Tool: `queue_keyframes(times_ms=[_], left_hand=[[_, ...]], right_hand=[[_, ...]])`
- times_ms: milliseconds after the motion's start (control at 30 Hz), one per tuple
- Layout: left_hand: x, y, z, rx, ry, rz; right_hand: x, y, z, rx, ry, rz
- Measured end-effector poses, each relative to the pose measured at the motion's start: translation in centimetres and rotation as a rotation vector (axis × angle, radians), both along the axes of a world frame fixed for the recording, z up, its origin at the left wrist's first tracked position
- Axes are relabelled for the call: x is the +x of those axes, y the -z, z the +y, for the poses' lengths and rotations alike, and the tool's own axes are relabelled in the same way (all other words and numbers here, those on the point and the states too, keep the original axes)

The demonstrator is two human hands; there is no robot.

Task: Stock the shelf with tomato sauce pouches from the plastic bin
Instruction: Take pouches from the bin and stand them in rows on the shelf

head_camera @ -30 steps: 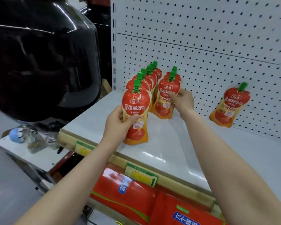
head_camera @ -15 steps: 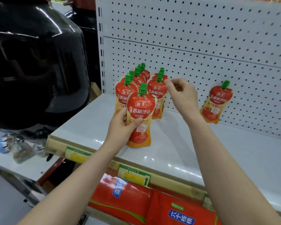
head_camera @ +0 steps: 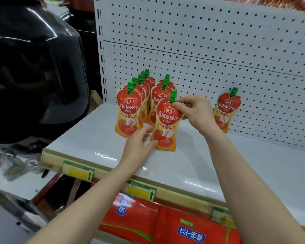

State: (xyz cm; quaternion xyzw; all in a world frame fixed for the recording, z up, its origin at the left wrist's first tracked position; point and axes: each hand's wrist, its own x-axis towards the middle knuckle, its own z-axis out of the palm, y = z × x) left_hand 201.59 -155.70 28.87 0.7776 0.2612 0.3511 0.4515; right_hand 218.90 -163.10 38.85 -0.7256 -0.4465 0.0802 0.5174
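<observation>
A red and orange tomato sauce pouch with a green cap stands upright on the white shelf, at the front of the right row. My left hand grips its lower left edge. My right hand pinches its top just under the cap. Two rows of the same pouches stand behind it: a left row with several pouches and a right row partly hidden by the held pouch. One more pouch leans alone against the pegboard at the right. The plastic bin is out of view.
A white pegboard wall backs the shelf. Yellow price tags line the shelf's front rail. Red packages lie on the shelf below. A large glossy black object fills the left side, with small clutter on a low white surface.
My left hand set the pouch down at the front of the right row and slid down to its base. My right hand left the row behind and took the pouch's top.
</observation>
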Motion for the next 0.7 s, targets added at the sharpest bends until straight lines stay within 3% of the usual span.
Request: queue_keyframes(times_ms=[167,333,700], left_hand=[[1.5,1.5,0.5,0.123,0.023,0.233],[3.2,1.8,1.2,0.143,-0.003,0.329],[4.4,2.5,1.4,0.095,-0.087,0.375]], right_hand=[[0.9,1.1,2.0,0.050,0.058,0.004],[1.6,1.5,4.4,0.059,0.044,0.049],[2.4,1.4,5.5,0.020,-0.057,0.045]])
